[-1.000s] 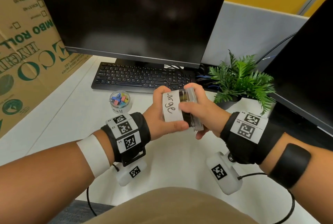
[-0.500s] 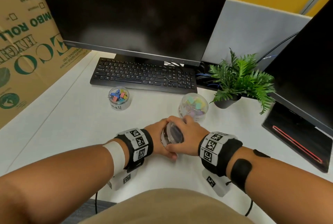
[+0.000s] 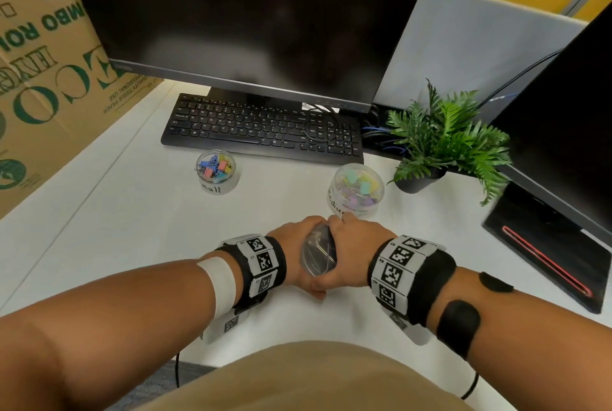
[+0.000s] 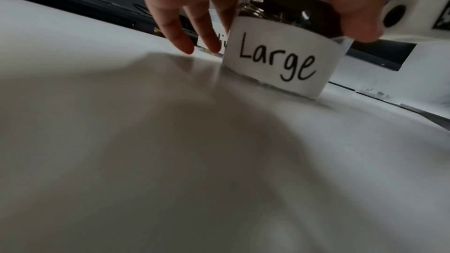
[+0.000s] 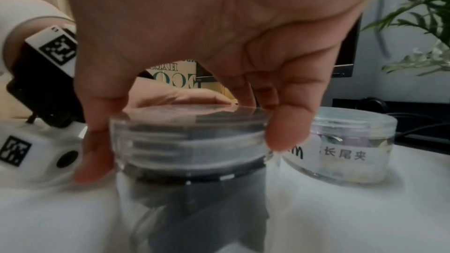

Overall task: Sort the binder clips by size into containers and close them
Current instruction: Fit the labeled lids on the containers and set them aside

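The clear jar labelled "Large" (image 4: 282, 55) stands on the white desk (image 3: 132, 228), holding dark clips. Its clear lid (image 3: 318, 255) is on top. My left hand (image 3: 294, 245) wraps the jar's side, with the thumb (image 4: 360, 26) against the jar. From above, my right hand (image 5: 188, 147) grips the lid's rim (image 5: 190, 132) between thumb and fingers. The "Small" jar (image 3: 217, 172) with colourful clips stands near the keyboard. The "Medium" jar (image 3: 357, 190) with pastel clips has its lid on and stands just behind my right hand.
A black keyboard (image 3: 261, 129) and a monitor (image 3: 248, 13) are at the back. A potted plant (image 3: 440, 142) stands right of the Medium jar, with a second monitor's base (image 3: 546, 238) beyond. A cardboard box (image 3: 43, 63) lines the left side.
One second ago both hands held the Large jar tilted in the air. They brought it down toward me; it now stands upright on the desk with both hands still on it.
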Tool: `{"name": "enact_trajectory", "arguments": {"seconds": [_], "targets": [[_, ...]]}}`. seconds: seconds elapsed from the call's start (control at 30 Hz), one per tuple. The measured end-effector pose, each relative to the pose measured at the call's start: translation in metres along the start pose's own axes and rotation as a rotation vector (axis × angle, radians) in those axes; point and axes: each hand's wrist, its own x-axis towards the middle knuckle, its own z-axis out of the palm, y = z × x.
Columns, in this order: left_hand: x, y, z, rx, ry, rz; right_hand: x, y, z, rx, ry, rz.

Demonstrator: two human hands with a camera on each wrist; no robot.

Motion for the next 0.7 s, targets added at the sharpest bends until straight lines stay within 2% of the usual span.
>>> {"name": "enact_trajectory", "arguments": {"seconds": [0.37, 0.47, 0.7], "targets": [[-0.003, 0.015, 0.001, 0.181, 0.014, -0.072, 0.002, 0.007, -0.003, 0.003, -0.074, -0.077], [-0.005, 0.018, 0.003, 0.181, 0.055, -0.095, 0.002, 0.007, -0.004, -0.01, -0.072, -0.092], [-0.006, 0.018, 0.005, 0.148, 0.041, -0.111, 0.005, 0.001, 0.006, 0.041, -0.042, -0.051]]}}
